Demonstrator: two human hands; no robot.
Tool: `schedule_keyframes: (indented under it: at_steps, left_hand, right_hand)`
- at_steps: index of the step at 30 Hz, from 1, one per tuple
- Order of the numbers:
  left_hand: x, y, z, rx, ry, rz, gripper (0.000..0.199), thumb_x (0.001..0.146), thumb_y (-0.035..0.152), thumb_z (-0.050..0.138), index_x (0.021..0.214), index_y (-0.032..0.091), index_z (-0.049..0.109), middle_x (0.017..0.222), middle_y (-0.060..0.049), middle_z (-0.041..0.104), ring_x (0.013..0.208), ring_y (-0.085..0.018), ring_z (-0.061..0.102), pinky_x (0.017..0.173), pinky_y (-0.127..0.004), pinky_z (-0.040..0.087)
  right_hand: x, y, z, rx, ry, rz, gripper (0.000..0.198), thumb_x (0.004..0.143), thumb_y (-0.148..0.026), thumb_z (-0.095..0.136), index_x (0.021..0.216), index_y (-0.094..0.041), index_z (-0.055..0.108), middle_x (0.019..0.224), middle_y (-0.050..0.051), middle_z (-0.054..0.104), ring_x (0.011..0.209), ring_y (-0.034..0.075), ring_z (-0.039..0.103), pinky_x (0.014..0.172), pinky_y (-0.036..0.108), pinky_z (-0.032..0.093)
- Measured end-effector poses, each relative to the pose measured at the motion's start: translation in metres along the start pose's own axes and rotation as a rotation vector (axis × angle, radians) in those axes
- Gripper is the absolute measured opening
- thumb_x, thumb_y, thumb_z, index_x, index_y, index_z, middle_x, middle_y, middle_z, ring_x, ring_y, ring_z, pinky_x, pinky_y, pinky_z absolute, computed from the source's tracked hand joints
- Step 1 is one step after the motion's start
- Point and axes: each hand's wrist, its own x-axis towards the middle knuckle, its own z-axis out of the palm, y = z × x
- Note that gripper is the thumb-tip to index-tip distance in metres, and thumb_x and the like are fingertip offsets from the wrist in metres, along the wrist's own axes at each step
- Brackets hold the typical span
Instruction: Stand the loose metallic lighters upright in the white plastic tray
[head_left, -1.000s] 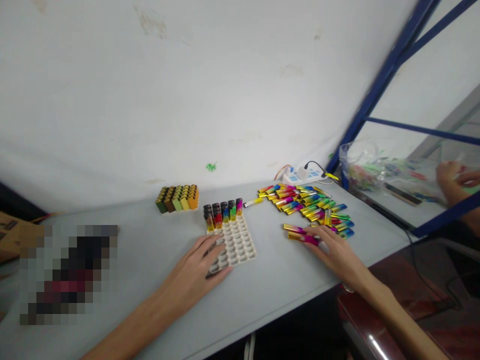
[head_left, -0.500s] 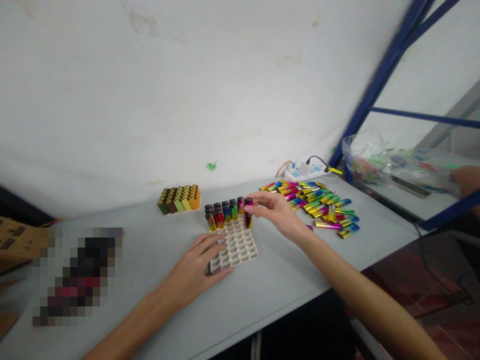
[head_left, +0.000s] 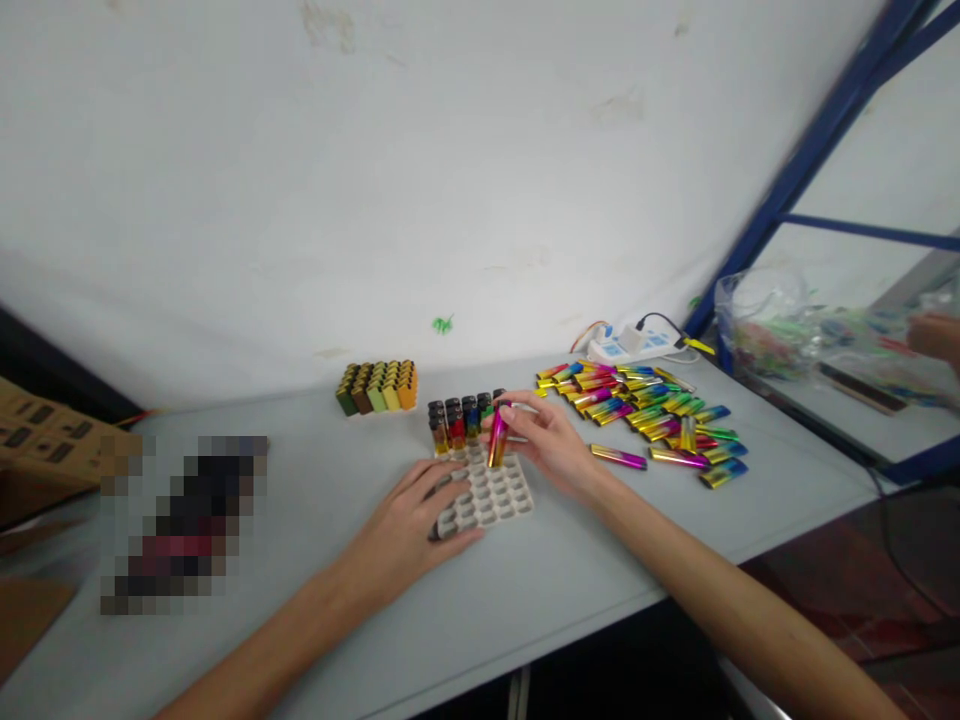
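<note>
My right hand [head_left: 551,440] pinches a shiny magenta-and-gold lighter [head_left: 497,436] between thumb and fingers. The lighter is near upright over the right part of a pale tray [head_left: 491,498] with rows of slots. Whether its lower end touches the tray, I cannot tell. My left hand [head_left: 420,515] lies over the tray's left side, fingers apart and thumb along the near edge. Several black-topped lighters [head_left: 456,425] stand in the far rows, partly hidden behind my right hand. A loose pile of metallic lighters [head_left: 630,405] lies right of that hand.
A block of green-to-orange lighters [head_left: 379,388] stands near the wall. A white power strip [head_left: 637,345] sits behind the pile. Left are a pixelated dark item [head_left: 195,520] and a cardboard box [head_left: 60,440]. A blue frame [head_left: 795,160] and plastic bag [head_left: 765,315] stand right, beside another person's hand [head_left: 934,335].
The view has shifted, so the scene sits further right. The lighter in my right hand now shows its magenta-and-gold face instead of a dark red one. My left hand stays on the tray.
</note>
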Motion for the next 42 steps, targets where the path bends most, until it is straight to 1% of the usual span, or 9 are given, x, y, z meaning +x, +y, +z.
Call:
schedule_keyframes:
  at_steps: [7,10,12,14,19,24,33,39,42]
  left_hand:
    - [-0.001,-0.001,0.002,-0.01,-0.001,0.01,0.039,0.091,0.038,0.081,0.124,0.02,0.069,0.134,-0.013,0.068,0.127,-0.031,0.061,0.11,-0.051,0.055]
    - [0.0,-0.002,0.003,-0.008,0.005,0.022,0.04,0.09,0.037,0.082,0.123,0.019,0.069,0.134,-0.013,0.068,0.127,-0.032,0.061,0.11,-0.052,0.055]
    - [0.0,-0.002,0.002,-0.002,0.003,0.022,0.04,0.089,0.036,0.082,0.123,0.019,0.069,0.134,-0.013,0.068,0.126,-0.032,0.061,0.11,-0.052,0.055]
    - [0.0,-0.002,0.002,0.003,0.005,0.025,0.04,0.089,0.036,0.083,0.122,0.019,0.069,0.134,-0.013,0.068,0.126,-0.032,0.062,0.109,-0.052,0.055]
    - [0.001,-0.001,0.001,0.006,0.016,0.028,0.04,0.088,0.037,0.084,0.12,0.019,0.07,0.132,-0.013,0.069,0.124,-0.032,0.063,0.108,-0.051,0.056]
    - [0.0,-0.001,0.002,0.017,0.015,0.02,0.039,0.089,0.038,0.082,0.121,0.02,0.069,0.133,-0.013,0.069,0.124,-0.032,0.063,0.109,-0.051,0.056]
    - [-0.002,-0.003,0.005,0.026,0.048,0.046,0.038,0.09,0.036,0.081,0.121,0.019,0.067,0.132,-0.013,0.069,0.124,-0.033,0.063,0.108,-0.054,0.055]
    - [-0.002,-0.003,0.004,0.018,0.03,0.027,0.039,0.09,0.036,0.082,0.122,0.02,0.068,0.134,-0.013,0.068,0.127,-0.033,0.061,0.11,-0.054,0.054]
    - [-0.003,-0.003,0.005,0.013,0.018,0.017,0.038,0.09,0.037,0.081,0.122,0.02,0.068,0.135,-0.014,0.067,0.129,-0.033,0.061,0.111,-0.054,0.054]
  right_hand:
    - [-0.004,0.001,0.005,0.104,-0.061,0.045,0.043,0.088,-0.057,0.078,0.114,-0.03,0.057,0.075,-0.006,0.061,0.066,0.013,0.059,0.062,0.026,0.054]
    - [-0.005,-0.001,0.005,0.098,-0.081,0.085,0.042,0.091,-0.059,0.074,0.116,-0.032,0.055,0.074,-0.009,0.05,0.054,0.008,0.039,0.044,0.016,0.034]
    - [-0.005,-0.002,0.006,0.042,-0.075,0.104,0.043,0.091,-0.062,0.072,0.115,-0.032,0.053,0.072,-0.009,0.047,0.049,0.007,0.028,0.041,0.016,0.02]
    - [-0.004,-0.001,0.006,-0.055,-0.044,0.081,0.046,0.089,-0.067,0.071,0.109,-0.029,0.053,0.065,-0.011,0.043,0.047,0.007,0.023,0.041,0.019,0.015]
    - [-0.003,0.006,0.002,-0.362,0.036,-0.062,0.05,0.092,-0.071,0.06,0.081,-0.022,0.053,0.059,-0.009,0.033,0.051,0.01,0.027,0.046,0.025,0.021]
    - [-0.002,0.009,-0.004,-0.642,0.111,-0.216,0.044,0.094,-0.055,0.057,0.067,-0.022,0.045,0.064,-0.005,0.036,0.061,0.011,0.033,0.056,0.028,0.026]
    - [-0.002,0.008,-0.006,-0.734,0.111,-0.218,0.032,0.092,-0.042,0.053,0.068,-0.022,0.046,0.064,-0.005,0.038,0.062,0.013,0.037,0.059,0.028,0.028]
    - [0.004,0.012,-0.014,-0.628,0.094,-0.236,0.033,0.1,-0.055,0.056,0.092,-0.023,0.057,0.068,-0.006,0.047,0.062,0.014,0.044,0.059,0.027,0.037]
    - [0.008,0.011,-0.021,-0.596,0.099,-0.299,0.036,0.102,-0.059,0.054,0.099,-0.024,0.059,0.084,0.0,0.061,0.073,0.016,0.057,0.065,0.028,0.047]
